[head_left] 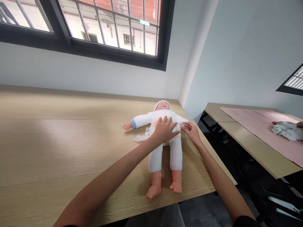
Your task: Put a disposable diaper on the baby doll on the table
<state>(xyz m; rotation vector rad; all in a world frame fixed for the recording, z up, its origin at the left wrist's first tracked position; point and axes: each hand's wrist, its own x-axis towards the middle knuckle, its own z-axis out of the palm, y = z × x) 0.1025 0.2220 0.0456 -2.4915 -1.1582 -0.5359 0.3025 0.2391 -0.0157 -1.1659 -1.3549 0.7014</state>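
Observation:
A baby doll [176,154] in white clothing lies on its back, head toward the wall and bare feet toward me. Around its hips is a white diaper [176,136], with one loose side tab [141,138] spread on the table to the left. My left hand [164,130] lies over the diaper's front with its fingers spread. At the diaper's right side, my right hand [192,132] has its thumb and fingers pinched together at the edge. The exact part between those fingertips is too small to make out.
The doll lies near the right edge of a wooden table [59,151]. Beyond a gap stands another table with a pink mat [251,126]. A patterned cloth bundle [287,130] lies there beside another person's hand [300,124]. A barred window is above.

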